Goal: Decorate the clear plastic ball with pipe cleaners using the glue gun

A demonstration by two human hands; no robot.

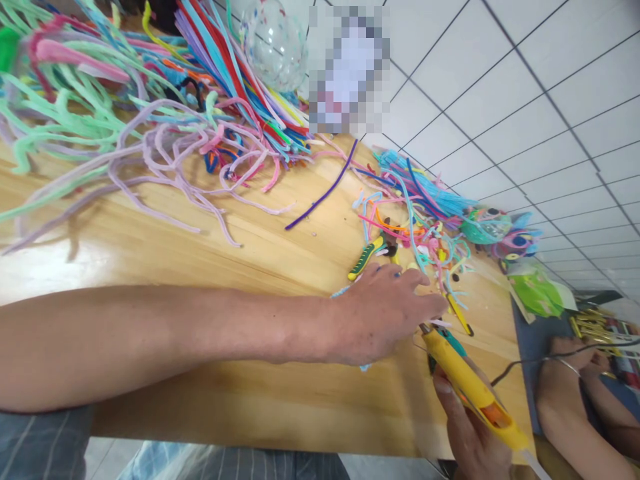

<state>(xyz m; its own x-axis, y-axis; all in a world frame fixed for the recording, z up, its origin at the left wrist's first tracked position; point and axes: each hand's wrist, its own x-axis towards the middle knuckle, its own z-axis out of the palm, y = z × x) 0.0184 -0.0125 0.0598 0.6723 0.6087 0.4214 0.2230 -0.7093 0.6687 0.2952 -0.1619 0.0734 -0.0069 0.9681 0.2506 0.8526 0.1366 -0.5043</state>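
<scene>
My right hand (467, 427) is closed around a yellow hot glue gun (475, 380), whose nozzle points up and left. Close to that nozzle is my left hand (385, 313), palm down with its fingers bent. Light blue fuzzy bits (365, 367) stick out from beneath it, but what the fingers hold is hidden. A small pale strip (441, 323) lies by the index fingertip. Just beyond the left hand are green-and-yellow-handled pliers (365, 259). A thin yellow tool (460, 315) rests to the right of the fingers.
Loose pipe cleaners (165, 153) spread across the table's (240, 267) far left, beside a bundle (240, 80) and a clear balloon-like ball (275, 43). One purple pipe cleaner (320, 187) lies alone. Cut scraps (430, 247) pile up at right. A black cord (550, 357) passes another person's arms (570, 407).
</scene>
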